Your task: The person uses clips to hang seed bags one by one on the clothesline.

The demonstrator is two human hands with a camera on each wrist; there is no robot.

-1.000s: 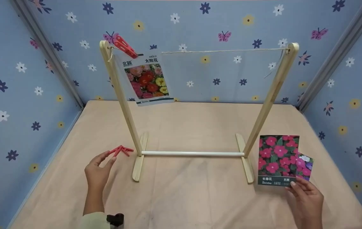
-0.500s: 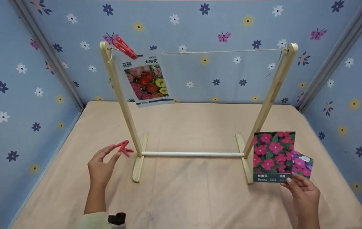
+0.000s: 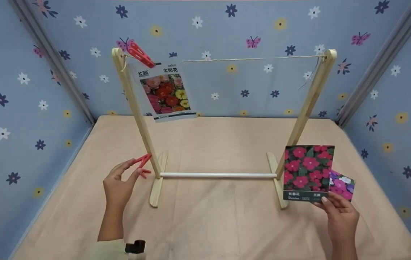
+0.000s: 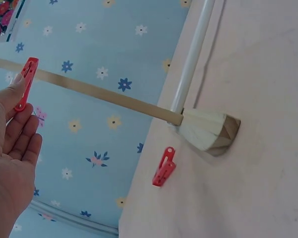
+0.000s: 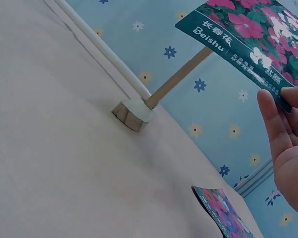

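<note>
My left hand [image 3: 135, 167] pinches a red clothespin [image 3: 142, 160] just off the table, left of the wooden rack's left post [image 3: 138, 115]; the left wrist view shows that clothespin [image 4: 26, 83] between thumb and fingers. A second red clothespin [image 3: 146, 172] lies on the table by the rack's foot [image 4: 208, 130]. My right hand [image 3: 326, 201] grips the lower corner of a red-flower seed packet [image 3: 308, 169], held up in front of the right post. A purple-flower packet [image 3: 342, 185] lies on the table beneath it.
A string [image 3: 248, 58] runs between the post tops. Near its left end a red clothespin [image 3: 141, 54] holds a mixed-flower packet [image 3: 165, 92]. A white rod [image 3: 218, 175] joins the feet. Flowered blue walls [image 3: 28, 108] enclose the beige table [image 3: 212, 224] on three sides.
My left hand has lifted one clothespin off the table toward the left post. My right hand has raised the red-flower packet up and to the left, off the purple one.
</note>
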